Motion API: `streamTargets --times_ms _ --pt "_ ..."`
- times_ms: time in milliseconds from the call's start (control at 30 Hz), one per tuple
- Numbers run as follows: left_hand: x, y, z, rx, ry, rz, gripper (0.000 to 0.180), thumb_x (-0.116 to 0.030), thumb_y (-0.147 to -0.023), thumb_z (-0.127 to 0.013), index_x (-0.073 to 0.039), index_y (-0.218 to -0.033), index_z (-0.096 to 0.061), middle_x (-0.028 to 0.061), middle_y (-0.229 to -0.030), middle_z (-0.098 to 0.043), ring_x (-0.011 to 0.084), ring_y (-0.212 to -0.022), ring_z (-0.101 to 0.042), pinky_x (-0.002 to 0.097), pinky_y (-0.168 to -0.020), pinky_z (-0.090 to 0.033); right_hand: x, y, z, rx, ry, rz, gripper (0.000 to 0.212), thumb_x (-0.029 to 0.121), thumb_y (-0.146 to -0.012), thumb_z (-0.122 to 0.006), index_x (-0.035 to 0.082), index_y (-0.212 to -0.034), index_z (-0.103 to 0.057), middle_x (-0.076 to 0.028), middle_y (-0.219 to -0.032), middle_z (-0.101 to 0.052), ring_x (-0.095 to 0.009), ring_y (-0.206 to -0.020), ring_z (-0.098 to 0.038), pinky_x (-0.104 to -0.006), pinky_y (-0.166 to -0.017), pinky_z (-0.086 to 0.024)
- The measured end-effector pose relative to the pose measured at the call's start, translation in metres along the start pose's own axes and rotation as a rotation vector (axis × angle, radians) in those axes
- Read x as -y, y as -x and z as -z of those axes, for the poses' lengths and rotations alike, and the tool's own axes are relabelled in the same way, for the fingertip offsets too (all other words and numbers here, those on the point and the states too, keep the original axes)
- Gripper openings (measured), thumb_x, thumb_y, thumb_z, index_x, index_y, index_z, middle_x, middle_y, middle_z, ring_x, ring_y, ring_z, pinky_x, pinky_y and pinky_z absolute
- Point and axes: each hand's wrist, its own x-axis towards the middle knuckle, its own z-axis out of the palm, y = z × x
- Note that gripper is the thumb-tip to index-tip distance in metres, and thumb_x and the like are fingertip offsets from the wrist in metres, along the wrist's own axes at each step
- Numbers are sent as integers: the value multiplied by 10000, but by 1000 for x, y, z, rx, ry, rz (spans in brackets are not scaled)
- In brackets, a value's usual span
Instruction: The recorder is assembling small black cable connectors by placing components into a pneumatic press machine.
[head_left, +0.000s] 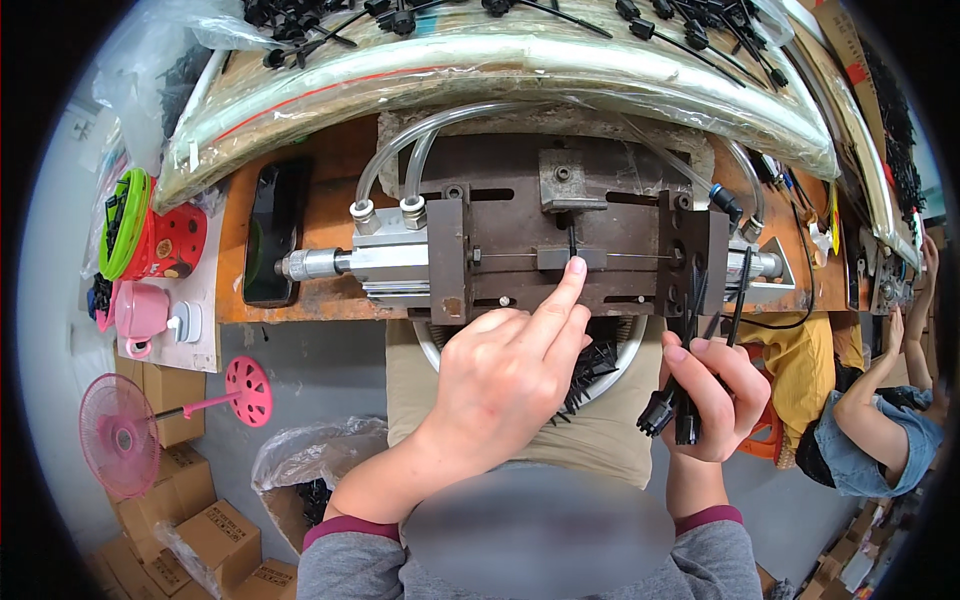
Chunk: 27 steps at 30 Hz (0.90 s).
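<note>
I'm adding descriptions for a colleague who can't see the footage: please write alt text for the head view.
The wearer's left hand points its index finger at a small dark block on a brown metal fixture, while the right hand holds several thin black parts. A black phone lies left of the fixture.

Station Layout

The fixture [620, 228] sat on the workbench [326, 180] between the left cylinder [390, 265] and the right cylinder [764, 265]. 1 phone [272, 235] lay left of the left cylinder. The parts tray [500, 75] was behind the fixture. The left hand [510, 375] was before the centre block [553, 261]; the right hand [728, 395], with workpieces [657, 410] in it, before the right end plate [711, 250]. The fan [120, 437] stood far left, the co-worker [872, 445] far right.
</note>
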Motion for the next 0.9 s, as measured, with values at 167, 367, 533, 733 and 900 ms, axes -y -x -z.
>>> streamTargets --times_ms 167,367,533,733,900 --pt "-1 -1 1 11 -9 0 249 -137 -732 -799 -33 -942 -713 110 -1221 -686 157 -625 -645 259 -592 -516 0 -3 -2 -16 11 13 435 -62 -644 -837 15 -1050 -702 -114 -999 -566 -199 -617 -588 -302 -499 -469" --pt "-2 -2 9 24 296 68 313 -91 -694 -838 -29 -969 -702 113 -1129 -713 157 -699 -685 265 -631 -547 -5 0 -9 -39 43 80 412 -69 -647 -832 -23 -1036 -705 -120 -999 -591 -196 -605 -585 -291 -485 -465" --pt "-17 5 20 -81 745 16 395 -27 -650 -856 27 -1006 -694 163 -964 -727 242 -785 -718 284 -705 -582 3 -5 -15 -32 -11 134 394 -29 -641 -801 -76 -1020 -708 -162 -1005 -623 -211 -639 -617 -286 -523 -502" --pt "-16 6 28 -63 509 47 405 36 -638 -809 0 -1031 -718 147 -1029 -688 248 -867 -679 292 -696 -570 3 -6 -13 -7 -64 30 289 45 -792 -721 -66 -1058 -704 -175 -1045 -637 -250 -755 -671 -339 -612 -566" --pt "-5 9 7 -60 194 24 358 -15 -676 -795 -2 -1022 -708 146 -1149 -669 258 -884 -671 326 -721 -562 2 -1 -8 -50 -1 -144 298 -79 -773 -752 8 -1053 -701 -135 -1106 -612 -228 -848 -655 -306 -661 -548"
